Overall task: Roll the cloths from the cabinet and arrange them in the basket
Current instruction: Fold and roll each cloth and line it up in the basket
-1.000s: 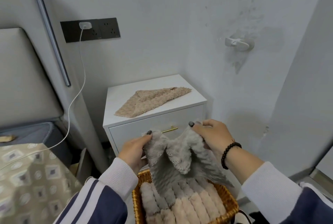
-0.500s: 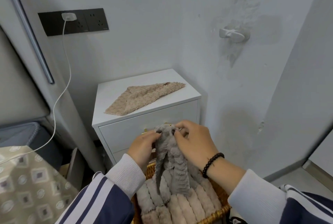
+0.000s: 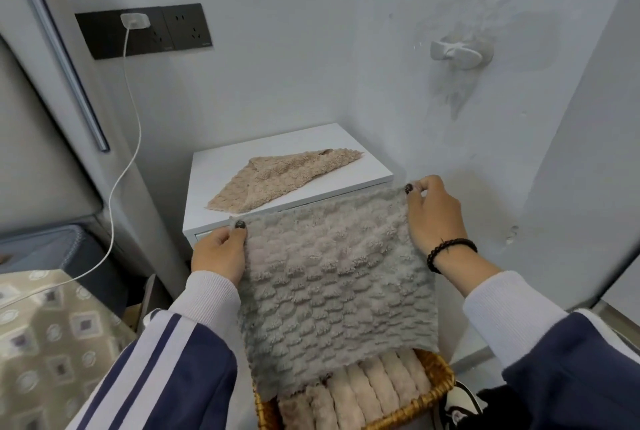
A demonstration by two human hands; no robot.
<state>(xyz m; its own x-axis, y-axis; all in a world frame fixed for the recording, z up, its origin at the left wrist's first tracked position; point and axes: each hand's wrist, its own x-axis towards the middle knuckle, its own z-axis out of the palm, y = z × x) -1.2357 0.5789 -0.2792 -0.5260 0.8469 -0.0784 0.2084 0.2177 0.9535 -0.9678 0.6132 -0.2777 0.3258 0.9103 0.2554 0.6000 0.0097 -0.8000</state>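
Pinching the top corners of a grey ribbed plush cloth (image 3: 332,277), the left hand (image 3: 218,253) and right hand (image 3: 433,215) spread it flat, likely for rolling. Below them sits the woven wicker basket (image 3: 440,384) of rolled cloths; beyond, a beige fluffy cloth (image 3: 277,180) waits on the white cabinet (image 3: 374,170).

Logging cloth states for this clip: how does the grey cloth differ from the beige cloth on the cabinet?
The grey cloth hangs spread flat, pinched at its top corners by the left hand and right hand; the beige cloth lies untouched on the cabinet. The grey cloth shows as a full square; the beige cloth is folded into a rough triangle. Both have the same bumpy, fluffy texture.
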